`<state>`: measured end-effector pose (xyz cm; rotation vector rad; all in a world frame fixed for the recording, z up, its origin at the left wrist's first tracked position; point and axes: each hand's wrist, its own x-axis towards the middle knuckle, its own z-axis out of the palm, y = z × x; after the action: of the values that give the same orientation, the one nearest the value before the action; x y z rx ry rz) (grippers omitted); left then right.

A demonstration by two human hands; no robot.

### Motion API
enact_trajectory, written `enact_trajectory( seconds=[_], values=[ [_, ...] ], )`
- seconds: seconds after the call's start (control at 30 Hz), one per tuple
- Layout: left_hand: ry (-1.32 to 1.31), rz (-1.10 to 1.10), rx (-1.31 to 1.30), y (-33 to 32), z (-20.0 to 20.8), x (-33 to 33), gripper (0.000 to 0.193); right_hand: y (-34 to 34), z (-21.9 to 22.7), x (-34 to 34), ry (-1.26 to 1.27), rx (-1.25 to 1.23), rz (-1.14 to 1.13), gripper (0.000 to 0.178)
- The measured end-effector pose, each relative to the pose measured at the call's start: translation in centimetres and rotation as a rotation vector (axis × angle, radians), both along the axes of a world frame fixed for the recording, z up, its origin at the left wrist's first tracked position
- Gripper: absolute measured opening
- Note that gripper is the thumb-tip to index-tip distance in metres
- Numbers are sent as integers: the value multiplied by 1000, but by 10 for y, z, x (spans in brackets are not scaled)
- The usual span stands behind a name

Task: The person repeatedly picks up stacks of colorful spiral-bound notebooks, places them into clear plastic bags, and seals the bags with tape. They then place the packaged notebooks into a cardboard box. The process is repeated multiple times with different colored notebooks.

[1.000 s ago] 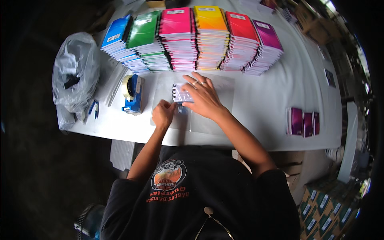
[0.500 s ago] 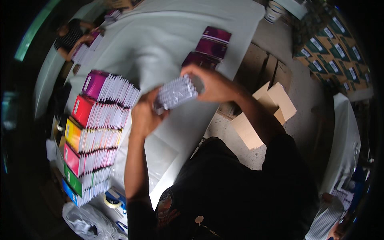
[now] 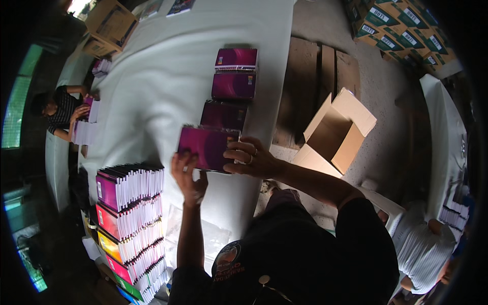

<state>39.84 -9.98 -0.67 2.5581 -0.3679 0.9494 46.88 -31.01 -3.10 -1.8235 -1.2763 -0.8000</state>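
Both my hands are on a shiny purple-covered pack of notebooks (image 3: pixel 207 145). My left hand (image 3: pixel 188 178) grips its near left edge, fingertips over the cover. With a ring showing on it, my right hand (image 3: pixel 253 158) closes round the right end. The cover faces up; whether the pack touches the table cannot be seen. Just beyond it lies a dark purple pack (image 3: pixel 223 114), partly covered by the held one. Farther away in the same line are another purple pack (image 3: pixel 234 85) and one with a spiral edge showing (image 3: pixel 236 58).
Stacked notebooks in several colours (image 3: pixel 132 229) stand at the left of the white-covered table (image 3: pixel 152 76). An open cardboard box (image 3: pixel 333 134) sits right, beside a wooden pallet (image 3: pixel 305 76). People work at far left (image 3: pixel 66 109) and lower right (image 3: pixel 424 249). Cartons (image 3: pixel 401 30) are piled at back right.
The pack has been turned from its spiral edge to its purple cover and brought to the near end of the row. My right hand has moved nearer me. The view has shifted.
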Motion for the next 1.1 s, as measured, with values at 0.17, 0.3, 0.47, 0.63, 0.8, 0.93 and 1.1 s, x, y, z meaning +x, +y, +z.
enact_trajectory(
  seconds=[0.17,0.3,0.47,0.63,0.8,0.93,1.1],
  values=[
    [568,60,-424,-7,-68,-16,74,-24,-51,-13,507,-533,-68,69],
    [363,307,-1217,-50,-83,-1,70,-12,-56,-7,769,-146,-177,110],
    [226,431,-1104,-76,-90,54,63,5,-71,20,904,-26,-41,120],
    [348,366,-1059,-84,-80,82,60,3,-76,35,1014,154,-137,113],
    [221,397,-1127,-76,-109,84,53,13,-76,38,994,200,-142,110],
    [196,491,-1025,-77,-96,91,52,25,-77,38,968,280,-150,106],
    [343,505,-564,-59,-53,78,63,17,-83,33,913,180,-166,102]
  ],
)
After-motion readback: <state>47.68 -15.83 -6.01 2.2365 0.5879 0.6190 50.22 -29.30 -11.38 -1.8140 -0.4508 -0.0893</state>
